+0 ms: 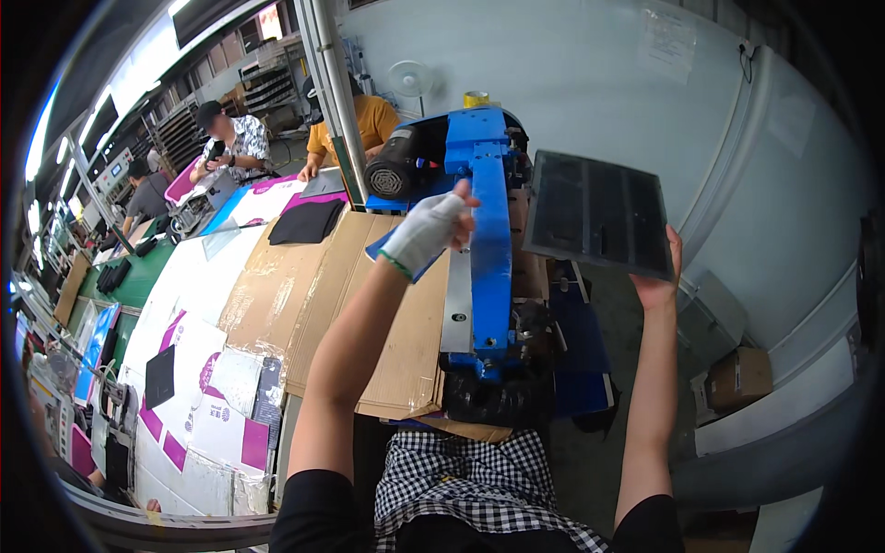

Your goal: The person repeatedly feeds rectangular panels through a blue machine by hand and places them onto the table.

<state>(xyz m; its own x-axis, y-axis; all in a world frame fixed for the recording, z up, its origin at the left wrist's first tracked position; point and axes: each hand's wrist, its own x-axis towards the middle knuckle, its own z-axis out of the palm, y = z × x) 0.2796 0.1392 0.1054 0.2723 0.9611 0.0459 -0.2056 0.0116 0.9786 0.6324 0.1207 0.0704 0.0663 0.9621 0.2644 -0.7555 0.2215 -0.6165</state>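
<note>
My left hand (426, 230), in a white glove, is stretched forward and rests against the blue arm of a machine (490, 249), with a blue sheet under it; whether it grips anything cannot be told. My right hand (659, 276) is raised to the right and holds a dark flat rectangular panel (599, 214) by its lower right corner, tilted in the air beside the machine. A black motor (392, 169) sits at the far end of the machine.
Flattened brown cardboard (323, 295) covers the table left of the machine. White and purple printed sheets (198, 369) and a black cloth (304, 221) lie further left. Several people work at the far end. A grey wall (737, 138) and a cardboard box (737, 378) are on the right.
</note>
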